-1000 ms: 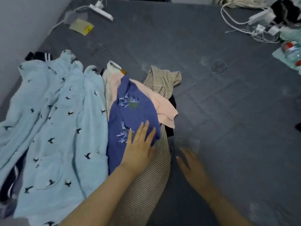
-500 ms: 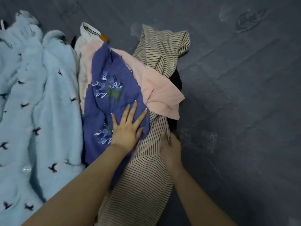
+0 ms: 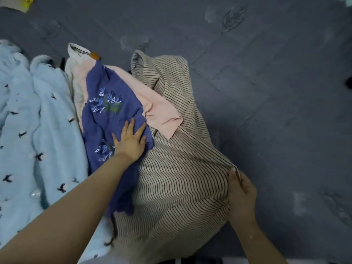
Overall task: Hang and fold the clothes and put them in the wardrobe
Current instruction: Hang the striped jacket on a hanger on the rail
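Observation:
A pile of clothes lies on a dark grey bed (image 3: 266, 92). A beige garment with thin dark stripes (image 3: 177, 183) is stretched out toward the right. My right hand (image 3: 241, 195) pinches its edge. My left hand (image 3: 129, 142) presses flat, fingers spread, on a blue-violet top with embroidered leaves (image 3: 112, 109). A pale pink garment (image 3: 162, 113) lies between the blue top and the striped one. A cream piece (image 3: 76, 77) peeks out behind the pink one.
A fluffy light blue robe with small dark bird marks (image 3: 38, 140) covers the left side of the bed. A yellow scrap (image 3: 26, 1) sits at the top left corner. Bare bed surface stretches to the right and far side.
My right hand took hold of the striped garment's edge and pulled it out to the right, spreading the cloth. My left hand stayed pressed on the blue top.

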{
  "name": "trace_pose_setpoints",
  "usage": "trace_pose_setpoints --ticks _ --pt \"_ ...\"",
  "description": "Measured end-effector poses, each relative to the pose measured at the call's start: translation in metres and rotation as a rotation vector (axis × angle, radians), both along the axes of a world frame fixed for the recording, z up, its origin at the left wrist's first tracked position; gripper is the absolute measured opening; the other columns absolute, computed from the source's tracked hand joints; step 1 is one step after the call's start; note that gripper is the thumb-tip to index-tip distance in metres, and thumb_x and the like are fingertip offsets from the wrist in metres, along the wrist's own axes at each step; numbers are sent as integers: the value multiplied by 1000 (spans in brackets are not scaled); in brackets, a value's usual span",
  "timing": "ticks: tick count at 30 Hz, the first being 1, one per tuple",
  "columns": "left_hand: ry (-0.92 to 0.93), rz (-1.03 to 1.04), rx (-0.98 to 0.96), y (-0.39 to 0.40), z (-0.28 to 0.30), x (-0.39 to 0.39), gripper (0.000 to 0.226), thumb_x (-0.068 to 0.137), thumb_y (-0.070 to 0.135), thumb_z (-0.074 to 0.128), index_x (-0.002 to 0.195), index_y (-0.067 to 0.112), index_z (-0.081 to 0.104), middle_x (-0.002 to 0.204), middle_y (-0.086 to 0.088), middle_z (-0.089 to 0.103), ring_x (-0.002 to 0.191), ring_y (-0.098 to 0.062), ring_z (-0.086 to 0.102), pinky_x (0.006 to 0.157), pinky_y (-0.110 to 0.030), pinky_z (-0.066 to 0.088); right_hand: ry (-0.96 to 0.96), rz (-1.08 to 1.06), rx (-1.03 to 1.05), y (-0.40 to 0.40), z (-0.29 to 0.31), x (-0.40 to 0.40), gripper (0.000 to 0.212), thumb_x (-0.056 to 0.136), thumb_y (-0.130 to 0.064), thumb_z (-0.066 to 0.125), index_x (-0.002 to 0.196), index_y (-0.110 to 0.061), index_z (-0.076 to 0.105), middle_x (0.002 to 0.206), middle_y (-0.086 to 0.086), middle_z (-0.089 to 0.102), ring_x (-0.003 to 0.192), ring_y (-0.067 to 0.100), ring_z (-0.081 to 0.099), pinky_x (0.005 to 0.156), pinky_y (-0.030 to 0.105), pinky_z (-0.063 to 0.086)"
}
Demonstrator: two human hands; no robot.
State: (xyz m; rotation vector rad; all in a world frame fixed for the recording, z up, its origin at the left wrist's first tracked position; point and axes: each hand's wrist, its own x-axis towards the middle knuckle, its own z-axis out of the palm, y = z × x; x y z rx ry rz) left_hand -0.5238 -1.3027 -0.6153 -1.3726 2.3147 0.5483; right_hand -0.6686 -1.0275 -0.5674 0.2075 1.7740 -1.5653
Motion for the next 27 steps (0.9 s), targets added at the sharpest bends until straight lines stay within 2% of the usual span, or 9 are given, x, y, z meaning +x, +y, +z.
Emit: trace_pose_setpoints --ticks 2,5,8,11,13,16,19,23,27 --pt "159 71 -38 18 13 -18 44 103 37 40 143 20 44 161 -1 20 149 -18 10 115 -60 -3 24 23 -6 9 5 3 25 101 -27 50 101 -23 75 102 2 74 99 19 68 89 36 57" --pt "531 86 -109 66 36 -55 29 94 34 59 111 10 63 127 -5 57 123 -25 48 106 -46 34 28 -6 -43 19 13 8 28 101 -24 48 97 -26 76 101 2 74 97 17 69 87 31 57" --pt "615 427 58 99 41 -81 40 79 48 74 92 13 56 99 -3 55 97 -22 54 81 -29 42 16 -37 -116 9 19 15 27 102 -23 49 99 -21 75 103 5 73 98 18 68 85 29 56" --pt "564 1011 543 121 40 -100 91 63 58 82 128 8 43 130 -7 53 119 -27 53 102 -37 45 4 -91 -159 17 33 20 27 101 -20 49 101 -18 75 104 4 74 101 18 68 85 28 56" --pt "578 1155 594 127 39 -105 97 67 38 85 139 4 30 138 -10 48 124 -32 51 106 -46 44 -10 -116 -154 29 44 25 25 99 -24 51 98 -17 76 102 6 74 100 19 69 84 30 57" --pt "573 1063 458 131 50 -109 59 76 13 75 126 3 47 128 -15 58 115 -35 57 100 -47 49 -27 -118 -111 47 60 30 32 93 -34 54 90 -8 72 92 19 69 86 24 66 82 41 56" --pt "689 940 410 140 82 -105 39 82 10 70 119 7 56 121 -8 64 109 -30 61 100 -45 49 -12 -114 -70 59 73 29 39 95 -32 54 84 4 62 81 27 59 75 22 55 74 39 49" --pt "853 841 439 156 131 -90 23 85 6 68 105 17 62 107 1 70 101 -21 66 93 -40 53 -6 -55 -28 72 82 27 33 99 -27 53 74 -11 66 75 4 66 71 13 61 68 25 52" --pt "904 702 475 185 163 -84 15 83 3 70 94 14 66 92 0 74 90 -21 70 84 -40 56 -125 56 35 84 87 14 32 98 -26 53 75 -22 75 79 -2 75 74 8 69 59 14 51"
